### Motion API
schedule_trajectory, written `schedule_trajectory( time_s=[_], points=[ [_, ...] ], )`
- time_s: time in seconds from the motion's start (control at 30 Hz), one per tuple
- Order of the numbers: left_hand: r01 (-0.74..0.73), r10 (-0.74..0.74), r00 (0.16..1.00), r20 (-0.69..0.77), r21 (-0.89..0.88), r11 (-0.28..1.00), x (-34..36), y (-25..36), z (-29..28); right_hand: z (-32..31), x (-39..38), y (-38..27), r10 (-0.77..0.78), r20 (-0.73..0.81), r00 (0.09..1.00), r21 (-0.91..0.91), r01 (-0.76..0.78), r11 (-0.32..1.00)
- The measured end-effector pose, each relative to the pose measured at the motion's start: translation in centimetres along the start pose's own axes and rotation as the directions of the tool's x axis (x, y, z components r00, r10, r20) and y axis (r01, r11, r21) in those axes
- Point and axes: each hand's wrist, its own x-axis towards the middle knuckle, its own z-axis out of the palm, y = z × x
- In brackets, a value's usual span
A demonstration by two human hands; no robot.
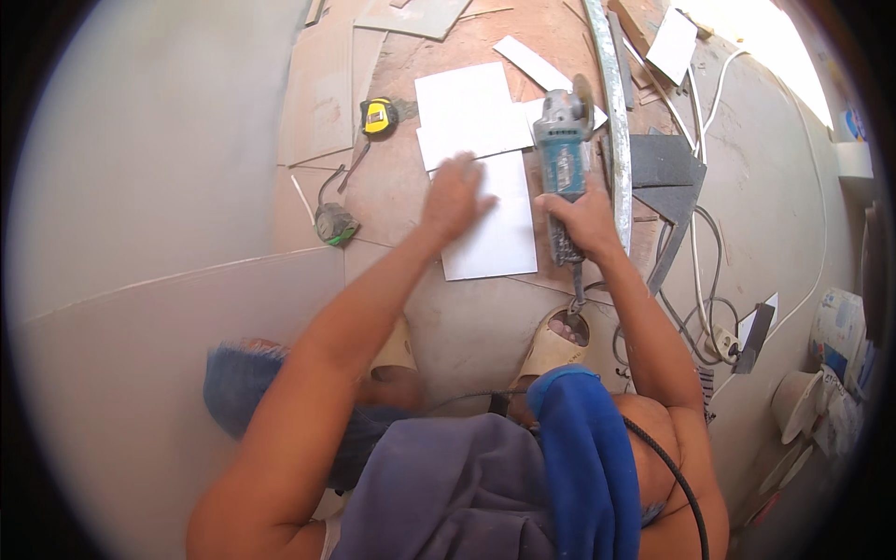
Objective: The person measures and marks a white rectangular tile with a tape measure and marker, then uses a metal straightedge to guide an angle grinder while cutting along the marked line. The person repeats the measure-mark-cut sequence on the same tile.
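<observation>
My right hand is wrapped round the body of a teal and grey angle grinder, its disc pointing away from me. Just left of it, my left hand reaches over white tiles, slightly blurred, its fingers partly spread and nothing seen in them. Beneath that hand lies a white tile; another white tile lies against its far end. Whether my fingertips touch the tiles I cannot tell. A narrow white strip lies beyond, near the grinder's head.
A yellow tape measure and a green-edged one lie at left. A long metal bar runs along the right, beside dark grey tile pieces. Cables and a socket block lie further right, near buckets.
</observation>
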Motion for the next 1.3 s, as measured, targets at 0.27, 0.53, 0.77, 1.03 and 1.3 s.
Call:
schedule_trajectory(
  time_s=[0.27, 0.53, 0.77, 1.03, 1.3],
  points=[
    [-0.209, 0.223, 0.975, -0.01, -0.395, 0.894, -3.1, 12.9, 0.1, -2.6, 0.7, -0.8, 0.157, -0.049, 0.986, 0.113, -0.151, 0.982],
    [-0.091, 0.16, 0.97, 0.184, -0.338, 0.937, -2.8, 12.7, 0.5, -2.0, -0.8, -1.3, 0.01, -0.035, 0.999, 0.192, -0.003, 0.981],
    [0.06, 0.111, 0.933, 0.343, -0.451, 0.891, -2.6, 12.9, -1.2, -1.9, -0.4, -1.2, 0.016, 0.001, 1.0, 0.11, -0.016, 0.994],
    [0.238, -0.026, 0.907, 0.42, -0.463, 0.854, -2.1, 14.4, -1.2, -1.7, 0.0, 0.7, -0.044, -0.105, 0.994, 0.108, 0.056, 0.993],
    [0.294, -0.017, 0.897, 0.442, -0.567, 0.77, -0.9, 13.7, -0.2, -4.5, -0.2, -0.4, -0.013, -0.195, 0.981, -0.133, -0.014, 0.991]
  ],
)
